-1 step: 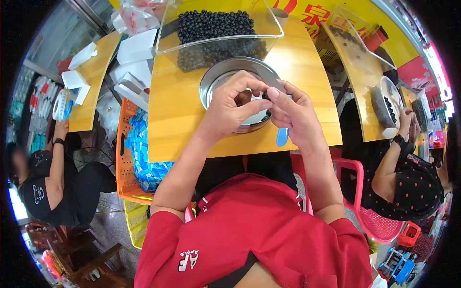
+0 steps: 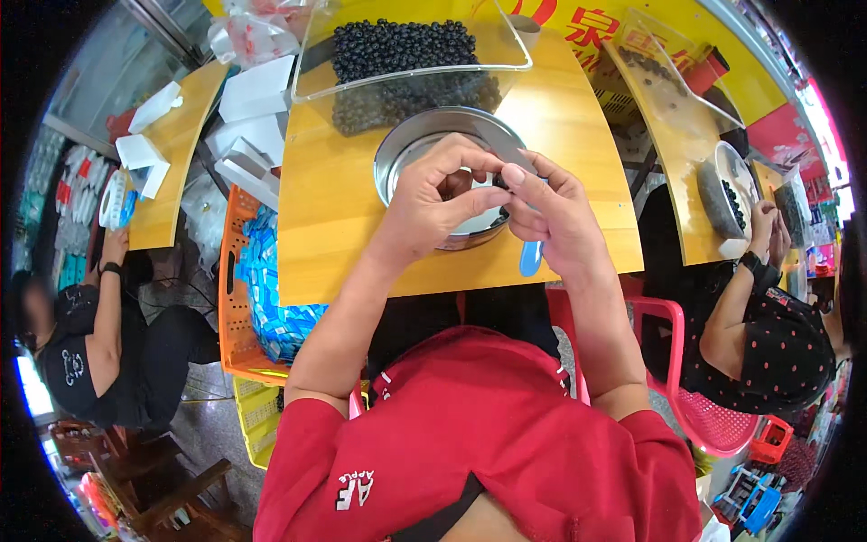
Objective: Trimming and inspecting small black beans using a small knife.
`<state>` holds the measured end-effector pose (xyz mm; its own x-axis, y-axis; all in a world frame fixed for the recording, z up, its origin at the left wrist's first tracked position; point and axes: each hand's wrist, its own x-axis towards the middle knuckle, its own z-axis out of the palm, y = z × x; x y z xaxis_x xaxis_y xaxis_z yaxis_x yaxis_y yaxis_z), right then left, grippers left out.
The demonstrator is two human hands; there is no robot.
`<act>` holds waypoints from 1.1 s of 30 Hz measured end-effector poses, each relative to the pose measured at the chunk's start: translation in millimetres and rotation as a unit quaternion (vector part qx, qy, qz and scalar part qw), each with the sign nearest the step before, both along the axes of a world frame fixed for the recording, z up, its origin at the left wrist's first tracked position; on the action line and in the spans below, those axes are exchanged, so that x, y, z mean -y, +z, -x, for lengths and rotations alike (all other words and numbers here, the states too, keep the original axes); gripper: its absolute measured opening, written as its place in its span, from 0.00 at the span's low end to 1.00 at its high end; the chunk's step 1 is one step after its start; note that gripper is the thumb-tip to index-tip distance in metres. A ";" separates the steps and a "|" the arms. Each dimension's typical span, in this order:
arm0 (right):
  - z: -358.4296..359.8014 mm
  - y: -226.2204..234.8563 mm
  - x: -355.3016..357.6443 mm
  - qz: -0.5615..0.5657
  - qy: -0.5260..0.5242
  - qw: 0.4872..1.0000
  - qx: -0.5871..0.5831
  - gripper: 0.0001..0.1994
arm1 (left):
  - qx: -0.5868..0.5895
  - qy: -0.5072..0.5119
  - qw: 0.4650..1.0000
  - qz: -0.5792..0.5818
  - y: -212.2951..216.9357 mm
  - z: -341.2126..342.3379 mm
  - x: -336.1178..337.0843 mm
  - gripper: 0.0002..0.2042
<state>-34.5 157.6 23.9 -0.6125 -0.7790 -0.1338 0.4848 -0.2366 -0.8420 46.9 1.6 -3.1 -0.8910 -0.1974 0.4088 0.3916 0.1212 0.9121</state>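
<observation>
Over a round metal bowl, my left hand and my right hand meet with thumbs and fingertips pinched together. Between them is a small black bead, mostly covered by the fingers. Under my right palm a blue handle sticks out past the bowl. Whether that hand grips it cannot be seen. A few more dark beads show inside the bowl, partly hidden by my hands. Behind the bowl stands a clear plastic bin holding a heap of shiny black beads.
The wooden table carries the bowl and bin. Left of it, an orange crate holds blue-and-white packets, near white boxes. Co-workers sit at side tables, one at left, one at right beside a pink chair.
</observation>
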 end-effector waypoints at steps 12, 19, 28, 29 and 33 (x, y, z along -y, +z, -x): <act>9.5 -5.4 -1.5 0.027 0.048 0.998 0.030 0.14 | 0.057 -0.075 0.976 -0.196 1.9 -2.8 -4.4 0.08; 13.7 -10.2 5.8 0.016 0.021 0.999 0.022 0.12 | 0.040 0.002 0.994 -0.099 -3.1 4.8 -12.7 0.08; 14.7 -10.1 7.5 -0.038 -0.039 0.985 -0.163 0.15 | 0.131 0.029 0.971 -0.198 -11.7 11.1 2.1 0.08; 14.1 -8.7 7.4 -0.068 -0.030 0.969 -0.235 0.16 | 0.140 0.032 0.971 -0.191 -11.1 11.7 2.3 0.08; 15.5 -14.4 9.0 -0.083 -0.003 0.958 -0.275 0.17 | 0.155 0.012 0.973 -0.170 -10.4 8.7 5.9 0.07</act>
